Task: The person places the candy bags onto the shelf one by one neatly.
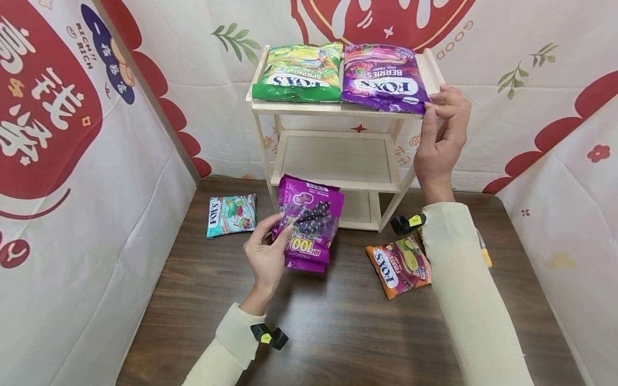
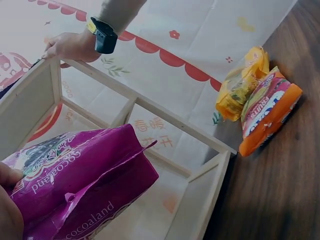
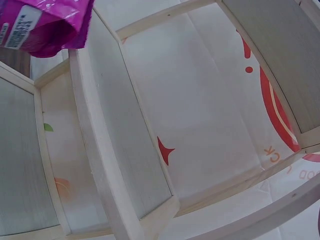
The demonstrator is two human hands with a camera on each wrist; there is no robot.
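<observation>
My left hand (image 1: 266,252) grips a purple candy bag (image 1: 309,225) with dark berries pictured on it, thumb across its front. The bag is in the air before the lower part of a small wooden shelf rack (image 1: 333,179). At the rack's top right front corner, my right hand (image 1: 441,136) holds the edge, its fingertips beside a corner of the purple Fox's Berries bag (image 1: 383,78). That bag lies on the top shelf next to a green and yellow Fox's Spring Tea bag (image 1: 301,72). In the left wrist view, the right hand (image 2: 75,47) is at the rack's upper corner.
On the wooden table (image 1: 309,332), a teal Fox's bag (image 1: 232,215) lies left of the rack. An orange Fox's Fruits bag (image 1: 401,265) lies to the right, beside a yellow bag (image 2: 242,82) partly behind my right sleeve. Printed cloth walls (image 1: 545,107) surround the table.
</observation>
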